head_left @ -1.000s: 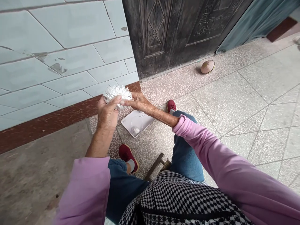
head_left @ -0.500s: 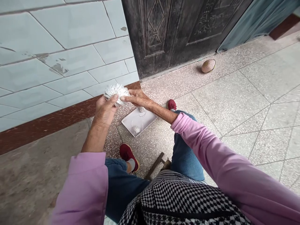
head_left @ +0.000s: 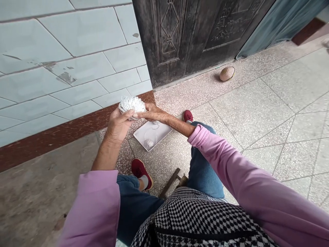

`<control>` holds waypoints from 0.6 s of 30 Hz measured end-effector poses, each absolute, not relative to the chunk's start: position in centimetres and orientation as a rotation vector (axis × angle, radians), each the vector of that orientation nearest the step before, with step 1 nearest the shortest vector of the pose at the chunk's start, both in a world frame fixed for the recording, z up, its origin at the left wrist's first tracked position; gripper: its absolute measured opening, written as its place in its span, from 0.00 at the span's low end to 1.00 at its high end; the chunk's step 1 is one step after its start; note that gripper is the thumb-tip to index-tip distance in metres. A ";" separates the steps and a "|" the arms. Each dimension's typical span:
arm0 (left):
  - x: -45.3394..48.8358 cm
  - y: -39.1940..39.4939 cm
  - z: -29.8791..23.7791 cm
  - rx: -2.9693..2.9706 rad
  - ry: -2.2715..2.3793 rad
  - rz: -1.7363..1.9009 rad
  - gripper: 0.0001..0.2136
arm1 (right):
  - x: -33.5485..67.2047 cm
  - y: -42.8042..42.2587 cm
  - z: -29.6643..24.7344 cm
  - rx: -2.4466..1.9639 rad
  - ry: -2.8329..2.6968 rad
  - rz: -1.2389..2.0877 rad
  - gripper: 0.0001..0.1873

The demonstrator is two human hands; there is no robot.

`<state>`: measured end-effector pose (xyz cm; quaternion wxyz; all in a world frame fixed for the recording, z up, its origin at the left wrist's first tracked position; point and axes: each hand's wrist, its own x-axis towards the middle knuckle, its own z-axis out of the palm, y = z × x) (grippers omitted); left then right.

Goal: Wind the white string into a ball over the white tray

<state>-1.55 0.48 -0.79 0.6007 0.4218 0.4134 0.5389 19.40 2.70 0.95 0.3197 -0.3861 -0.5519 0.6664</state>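
Note:
A round, looped bundle of white yarn (head_left: 133, 104) is held up in front of me, close to the wall. My left hand (head_left: 119, 125) grips it from the left and below, thumb lying across its near side. From the right, my right hand (head_left: 152, 113) pinches the same bundle, its thumb nearly touching the left thumb. The fingers behind the bundle are hidden. Below the hands, a shallow white tray (head_left: 138, 134) rests on the floor. In it lies a small ball of yarn (head_left: 149, 142) with loose strands, and a second ball is mostly covered by my right hand.
A tiled wall (head_left: 84, 32) with a brown baseboard (head_left: 64, 129) stands at the left, beside a dark carved door (head_left: 190, 41). A pinkish rounded object (head_left: 227, 73) lies near the doorsill. Part of a wooden stool (head_left: 171, 183) shows between my legs. My red shoes (head_left: 140, 171) flank the tray.
Both hands have shifted slightly right and down with the yarn bundle, which is tilted a little differently. My left thumb has slid toward the right thumb.

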 end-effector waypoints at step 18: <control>-1.1 -0.2 -0.1 1.012 0.924 1.311 0.38 | 19.0 2.8 1.0 -0.878 -1.249 1.809 0.23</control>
